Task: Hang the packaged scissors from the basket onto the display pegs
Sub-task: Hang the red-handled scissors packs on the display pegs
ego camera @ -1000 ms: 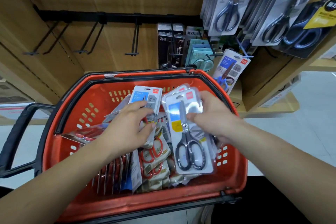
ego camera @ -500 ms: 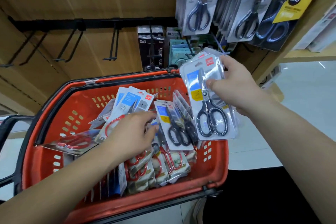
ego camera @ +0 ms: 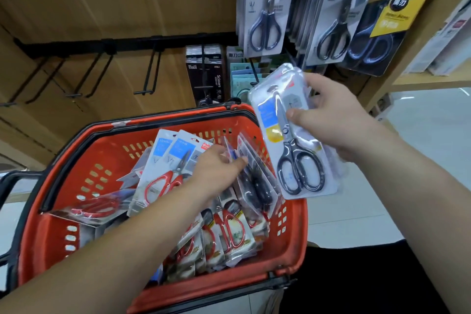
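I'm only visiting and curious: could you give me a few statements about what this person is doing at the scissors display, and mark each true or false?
1. The right hand holds a pack of black-handled scissors. True.
2. The basket is blue. False: it is red.
3. The left hand reaches among the packs in the basket. True.
4. Every peg on the black rail is full. False: the pegs at the left hang bare.
5. The held pack hangs on a peg. False: it is in the hand, off the pegs.
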The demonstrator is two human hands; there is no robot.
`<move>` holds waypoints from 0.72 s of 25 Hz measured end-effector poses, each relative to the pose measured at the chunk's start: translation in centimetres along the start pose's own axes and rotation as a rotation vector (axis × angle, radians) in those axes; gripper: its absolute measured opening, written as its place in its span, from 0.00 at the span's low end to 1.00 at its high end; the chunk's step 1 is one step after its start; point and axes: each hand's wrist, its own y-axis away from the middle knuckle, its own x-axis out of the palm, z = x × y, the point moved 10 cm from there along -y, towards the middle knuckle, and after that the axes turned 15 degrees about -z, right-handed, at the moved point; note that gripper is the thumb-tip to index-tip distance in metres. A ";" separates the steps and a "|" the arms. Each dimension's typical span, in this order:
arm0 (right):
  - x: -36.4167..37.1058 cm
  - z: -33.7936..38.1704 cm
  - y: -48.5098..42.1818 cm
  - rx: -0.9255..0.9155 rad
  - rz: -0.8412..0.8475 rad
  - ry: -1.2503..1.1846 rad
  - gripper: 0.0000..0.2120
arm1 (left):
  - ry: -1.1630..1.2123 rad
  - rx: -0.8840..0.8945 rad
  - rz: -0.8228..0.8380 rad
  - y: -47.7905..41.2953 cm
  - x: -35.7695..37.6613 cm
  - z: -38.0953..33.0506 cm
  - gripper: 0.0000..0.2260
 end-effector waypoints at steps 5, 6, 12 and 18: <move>-0.1 -0.1 -0.6 -0.016 -0.023 0.002 0.23 | -0.093 -0.012 0.099 1.4 4.5 -2.7 0.28; -0.3 -0.3 -0.8 -0.015 -0.032 0.002 0.23 | -0.115 -0.047 0.121 1.4 4.8 -2.8 0.23; 0.2 -0.6 -1.0 0.025 -0.033 -0.101 0.34 | -0.179 -0.133 0.108 1.2 1.5 -2.7 0.22; 1.6 1.2 -0.3 0.046 0.016 -0.140 0.35 | -0.232 -0.100 0.063 1.3 -5.2 -3.2 0.39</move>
